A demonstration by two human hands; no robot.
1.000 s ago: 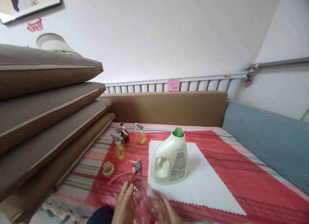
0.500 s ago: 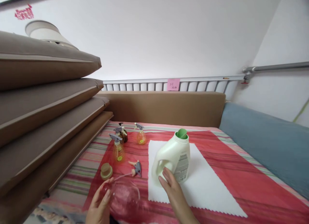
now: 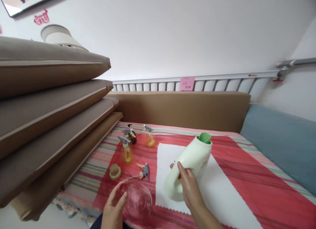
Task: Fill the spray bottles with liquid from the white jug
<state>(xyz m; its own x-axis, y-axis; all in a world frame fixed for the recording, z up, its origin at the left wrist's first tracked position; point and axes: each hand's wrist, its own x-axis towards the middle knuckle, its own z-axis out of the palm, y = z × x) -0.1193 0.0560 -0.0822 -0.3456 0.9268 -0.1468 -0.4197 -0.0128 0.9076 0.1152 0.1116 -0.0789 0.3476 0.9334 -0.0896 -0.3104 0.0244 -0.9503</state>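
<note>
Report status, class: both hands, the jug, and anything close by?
Left hand holding clear bottle by its neck. Right hand gripping jug by its handle. Jug tilted, mouth away from bottle. Spray head lying just beyond bottle.

Framed picture [image 3: 29, 1] cut off, jug [image 3: 194, 153] label [image 3: 204, 164] unreadable

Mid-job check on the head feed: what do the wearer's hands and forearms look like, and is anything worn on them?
Both the left hand and right hand are ungloved, with no ring that I can make out. The right forearm is bare to the picture's edge, without watch or sleeve. Dark cloth shows beside the left hand; sleeve or other clothing, I cannot tell.
</note>
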